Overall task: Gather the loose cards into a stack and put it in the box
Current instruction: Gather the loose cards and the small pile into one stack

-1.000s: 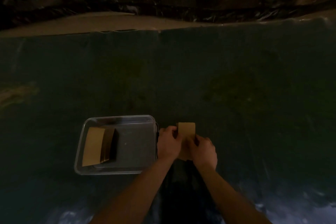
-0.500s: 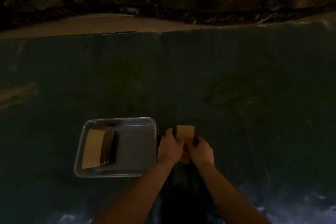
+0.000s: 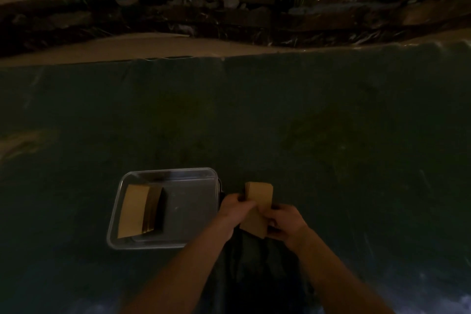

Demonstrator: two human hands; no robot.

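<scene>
Gripping a stack of tan cards [image 3: 258,208] from both sides, the left hand [image 3: 235,208] has fingers curled on its left edge and the right hand [image 3: 286,220] pinches its lower right corner. Stack is tilted, held above the dark green table cover [image 3: 331,122]. At 9 o'clock from the hands, just beside them, sits a clear plastic box [image 3: 163,173] containing a tan card box [image 3: 142,211]. Lighting is dim.
</scene>
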